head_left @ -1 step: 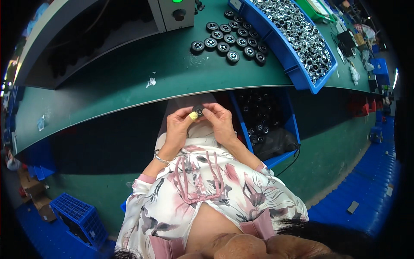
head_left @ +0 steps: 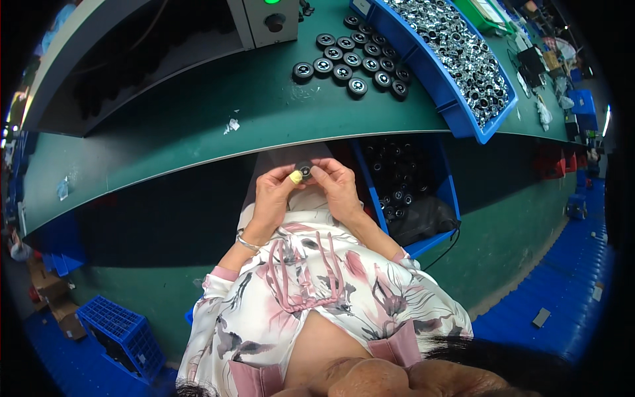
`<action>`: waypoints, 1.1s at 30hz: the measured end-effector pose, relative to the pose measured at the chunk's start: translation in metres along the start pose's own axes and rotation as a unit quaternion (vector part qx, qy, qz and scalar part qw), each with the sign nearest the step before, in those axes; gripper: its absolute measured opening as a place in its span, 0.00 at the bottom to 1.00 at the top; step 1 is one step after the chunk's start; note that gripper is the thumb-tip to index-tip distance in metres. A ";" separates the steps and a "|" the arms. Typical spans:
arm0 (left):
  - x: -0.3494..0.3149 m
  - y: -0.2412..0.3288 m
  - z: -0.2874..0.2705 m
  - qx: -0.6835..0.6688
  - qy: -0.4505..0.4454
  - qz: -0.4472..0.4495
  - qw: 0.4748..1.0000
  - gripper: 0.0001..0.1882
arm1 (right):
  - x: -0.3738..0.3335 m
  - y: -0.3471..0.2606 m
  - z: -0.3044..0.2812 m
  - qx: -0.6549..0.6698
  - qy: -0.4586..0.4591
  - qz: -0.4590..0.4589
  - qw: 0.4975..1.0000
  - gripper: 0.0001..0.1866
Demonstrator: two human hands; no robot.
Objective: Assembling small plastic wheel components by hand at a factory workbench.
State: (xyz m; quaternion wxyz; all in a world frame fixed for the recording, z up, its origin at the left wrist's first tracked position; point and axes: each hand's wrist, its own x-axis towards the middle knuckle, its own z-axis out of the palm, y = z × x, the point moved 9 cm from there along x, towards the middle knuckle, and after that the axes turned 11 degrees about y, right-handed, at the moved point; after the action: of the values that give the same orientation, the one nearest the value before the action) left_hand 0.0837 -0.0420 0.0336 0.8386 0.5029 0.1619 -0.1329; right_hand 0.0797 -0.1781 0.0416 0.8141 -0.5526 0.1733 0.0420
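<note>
Both hands meet just below the near edge of the green table, over the person's lap, and between them sits a small black wheel with a pale centre. The left hand is closed on it from the left, its thumb wearing a yellow finger cot that presses against the wheel's rim; the right hand is closed on it from the right, fingertips curled over the top edge. What exactly is happening at the hub is too small to tell, but it looks like a fitting or checking step done by feel. To do it well, I would judge that the wheel should stay pinched by its rim, leaving the centre clear, and be kept square to the fingers so anything pressed into the hub goes in straight rather than cocked. Working low over the lap means a dropped piece falls onto clothing or into the blue bin of black parts beside the right forearm, so a steady grip matters. On the table lie rows of black wheels, and beyond them a blue tray of shiny metal pieces.
</note>
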 end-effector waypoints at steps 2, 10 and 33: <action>0.000 0.001 -0.001 0.001 0.002 0.011 1.000 0.13 | -0.002 -0.005 0.003 -0.002 -0.010 0.009 1.000 0.12; -0.004 -0.003 0.006 -0.068 -0.016 -0.032 0.997 0.12 | -0.007 -0.014 0.006 -0.004 -0.013 -0.010 1.000 0.12; -0.012 -0.010 0.012 -0.089 -0.053 -0.121 0.987 0.12 | -0.025 -0.069 0.024 -0.345 -0.028 -0.426 0.836 0.22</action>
State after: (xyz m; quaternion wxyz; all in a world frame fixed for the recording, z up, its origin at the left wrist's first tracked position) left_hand 0.0705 -0.0567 0.0354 0.8652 0.3951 0.1880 -0.2447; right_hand 0.0793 -0.1799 0.1185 0.5124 -0.8155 -0.1284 -0.2365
